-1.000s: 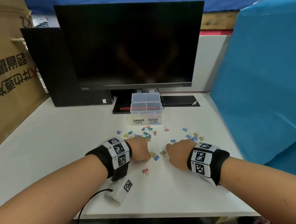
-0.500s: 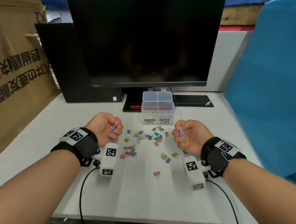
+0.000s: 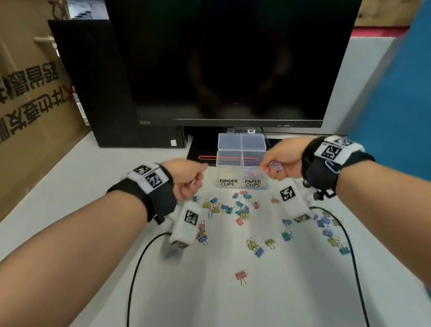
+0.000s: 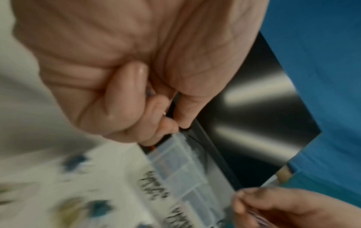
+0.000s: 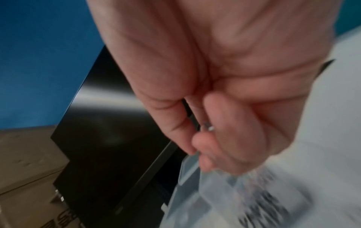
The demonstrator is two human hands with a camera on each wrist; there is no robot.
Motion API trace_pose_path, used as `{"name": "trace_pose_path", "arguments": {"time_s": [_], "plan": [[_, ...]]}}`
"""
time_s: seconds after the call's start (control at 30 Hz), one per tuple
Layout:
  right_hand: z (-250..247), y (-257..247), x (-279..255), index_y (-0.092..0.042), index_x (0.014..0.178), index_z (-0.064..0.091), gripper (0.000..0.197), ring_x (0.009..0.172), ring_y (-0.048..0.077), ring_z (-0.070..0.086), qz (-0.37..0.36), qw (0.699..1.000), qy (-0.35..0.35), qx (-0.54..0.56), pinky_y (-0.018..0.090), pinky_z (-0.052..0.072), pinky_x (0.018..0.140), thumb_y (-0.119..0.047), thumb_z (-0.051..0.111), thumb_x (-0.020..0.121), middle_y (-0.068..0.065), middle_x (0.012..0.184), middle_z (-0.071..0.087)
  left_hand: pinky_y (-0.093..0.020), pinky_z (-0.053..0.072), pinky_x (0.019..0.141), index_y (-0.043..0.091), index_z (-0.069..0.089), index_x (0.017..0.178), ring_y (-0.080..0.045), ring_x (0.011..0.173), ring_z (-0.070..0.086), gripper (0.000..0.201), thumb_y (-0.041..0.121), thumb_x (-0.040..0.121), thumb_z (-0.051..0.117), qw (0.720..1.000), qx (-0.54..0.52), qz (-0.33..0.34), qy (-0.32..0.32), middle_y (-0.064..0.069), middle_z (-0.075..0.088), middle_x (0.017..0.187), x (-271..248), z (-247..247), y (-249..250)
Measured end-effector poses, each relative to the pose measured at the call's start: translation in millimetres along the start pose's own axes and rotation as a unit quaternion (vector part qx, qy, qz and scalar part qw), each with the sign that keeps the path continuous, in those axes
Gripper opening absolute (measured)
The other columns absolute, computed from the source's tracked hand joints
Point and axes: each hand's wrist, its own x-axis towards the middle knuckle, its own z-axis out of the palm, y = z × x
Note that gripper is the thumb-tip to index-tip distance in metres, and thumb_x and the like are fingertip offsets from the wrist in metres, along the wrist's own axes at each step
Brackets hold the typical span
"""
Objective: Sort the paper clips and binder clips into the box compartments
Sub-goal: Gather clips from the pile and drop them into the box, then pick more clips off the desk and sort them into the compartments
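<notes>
A clear plastic box with an open lid stands under the monitor, its front labelled BINDER CLIPS on the left and PAPER CLIPS on the right. Pink and blue paper clips lie in the right compartment. My left hand hovers just left of the box, curled round a few paper clips. My right hand hovers at the box's right front corner and pinches a small bunch of paper clips. Both wrist views are blurred and show curled fingers above the box. Coloured binder clips lie scattered on the white table.
A dark monitor and a black computer case stand behind the box. A cardboard carton leans at the left and a blue sheet hangs at the right. Two black cables trail off the front edge.
Both hands have lifted off the table with paper clips in them and moved forward to either side of the box. The head view has moved closer.
</notes>
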Motion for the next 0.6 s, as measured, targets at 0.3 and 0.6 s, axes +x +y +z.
{"name": "trace_pose_path", "arguments": {"time_s": [0.3, 0.6], "plan": [[-21, -47, 37, 0.001, 0.101, 0.055, 0.019, 0.098, 0.032, 0.058, -0.004, 0.996, 0.090, -0.022, 0.043, 0.053, 0.088, 0.007, 0.045, 0.086, 0.019, 0.109, 0.053, -0.042, 0.052, 0.089, -0.006, 0.044, 0.132, -0.036, 0.101, 0.062, 0.062, 0.045, 0.100, 0.031, 0.991, -0.103, 0.076, -0.024, -0.025, 0.060, 0.115, 32, 76, 102], [-25, -42, 26, 0.011, 0.138, 0.038, 0.042, 0.137, 0.035, 0.038, -0.016, 0.999, 0.026, 0.016, 0.039, 0.030, 0.115, 0.001, 0.021, 0.100, 0.023, 0.146, 0.039, -0.031, 0.047, 0.079, -0.005, 0.057, 0.103, -0.028, 0.091, 0.059, 0.059, 0.049, 0.100, 0.032, 0.992, -0.022, 0.114, -0.056, -0.014, 0.056, 0.095, 21, 69, 96]]}}
